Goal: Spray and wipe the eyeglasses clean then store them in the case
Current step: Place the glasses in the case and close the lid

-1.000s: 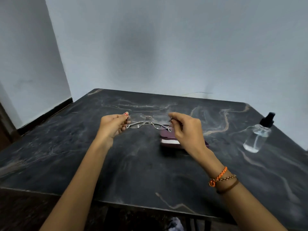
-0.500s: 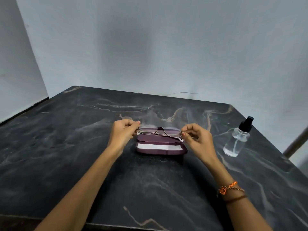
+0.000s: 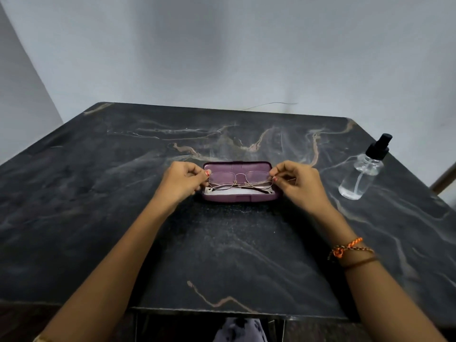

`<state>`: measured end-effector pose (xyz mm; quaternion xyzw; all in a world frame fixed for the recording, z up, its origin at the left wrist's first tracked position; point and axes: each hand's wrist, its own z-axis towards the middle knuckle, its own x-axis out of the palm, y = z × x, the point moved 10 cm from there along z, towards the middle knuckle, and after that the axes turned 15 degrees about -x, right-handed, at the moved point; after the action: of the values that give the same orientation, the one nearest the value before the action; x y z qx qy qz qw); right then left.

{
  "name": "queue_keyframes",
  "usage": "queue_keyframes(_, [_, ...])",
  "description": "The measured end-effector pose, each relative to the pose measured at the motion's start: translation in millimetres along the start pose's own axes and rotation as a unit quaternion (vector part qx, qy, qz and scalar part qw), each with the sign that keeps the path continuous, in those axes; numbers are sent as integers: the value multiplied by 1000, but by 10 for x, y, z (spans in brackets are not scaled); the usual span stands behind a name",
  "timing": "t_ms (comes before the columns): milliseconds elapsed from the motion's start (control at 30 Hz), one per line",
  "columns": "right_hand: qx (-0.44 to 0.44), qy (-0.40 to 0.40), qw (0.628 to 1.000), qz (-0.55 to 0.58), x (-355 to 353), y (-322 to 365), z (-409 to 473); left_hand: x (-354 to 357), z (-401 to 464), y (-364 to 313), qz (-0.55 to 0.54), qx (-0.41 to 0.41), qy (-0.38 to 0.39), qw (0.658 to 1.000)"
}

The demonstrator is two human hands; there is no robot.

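Observation:
A purple eyeglass case (image 3: 240, 198) lies open in the middle of the dark marble table (image 3: 222, 255), with a white cloth lining its bottom. The thin metal-framed eyeglasses (image 3: 240, 180), temples folded, sit just inside the open case. My left hand (image 3: 183, 180) pinches the frame's left end and my right hand (image 3: 294, 181) pinches its right end. A clear spray bottle (image 3: 361, 172) with a black nozzle stands upright at the right, apart from my right hand.
A pale wall rises behind the table's far edge. The table's near edge (image 3: 222, 311) runs across the bottom of the view, with patterned fabric visible under it. A wooden piece (image 3: 444, 180) shows at the far right.
Both hands have lowered the eyeglasses from above the table into the open case. The view has shifted, so the case now sits centred.

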<state>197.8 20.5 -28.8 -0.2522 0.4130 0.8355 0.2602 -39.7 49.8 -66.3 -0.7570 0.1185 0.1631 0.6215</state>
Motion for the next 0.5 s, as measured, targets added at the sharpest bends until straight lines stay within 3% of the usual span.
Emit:
queue_keyframes(267, [-5, 25, 999, -24, -40, 35, -30, -37, -99, -117, 90, 40, -19, 995])
queue_keyframes(400, [-6, 38, 999, -27, -44, 47, -42, 37, -161, -153, 127, 39, 43, 990])
queue_keyframes(500, [-4, 46, 999, -25, -48, 49, -57, 43, -208, -203, 162, 70, 43, 983])
